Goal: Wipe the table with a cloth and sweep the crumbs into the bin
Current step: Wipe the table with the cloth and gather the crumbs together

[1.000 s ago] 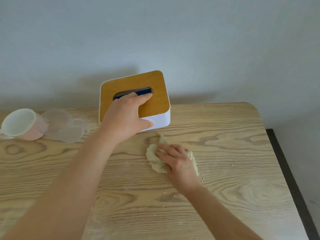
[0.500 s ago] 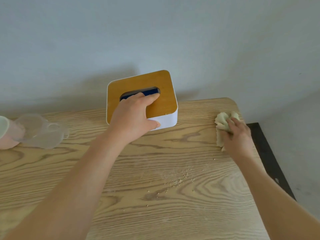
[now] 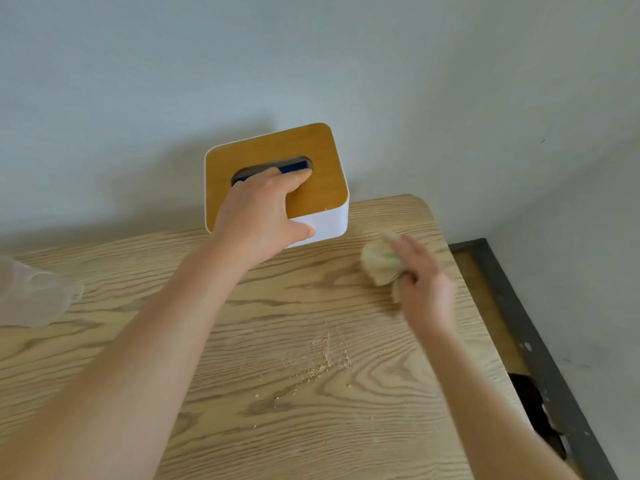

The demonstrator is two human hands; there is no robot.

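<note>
A crumpled pale green cloth (image 3: pixel 379 261) lies on the wooden table (image 3: pixel 242 427) near its far right corner, and my right hand (image 3: pixel 424 285) holds it bunched in the fingers; the hand is motion-blurred. A small heap of crumbs (image 3: pixel 323 358) sits in the middle of the table, in front of the cloth. My left hand (image 3: pixel 263 216) grips a white tissue box with a wooden lid (image 3: pixel 322 188), fingers in the top slot and thumb on its front face, and the box is tilted up off the table. No bin is in view.
A clear plastic cup (image 3: pixel 31 296) lies at the left edge. The table stands against a grey wall (image 3: pixel 311 64). Beyond its right edge is a dark floor strip (image 3: pixel 540 341), with a dark object (image 3: pixel 533 407) lower down.
My right hand swept the cloth from the middle of the table to the far right edge, then came back slightly left. Crumbs were left in a heap. The left hand keeps holding the box.
</note>
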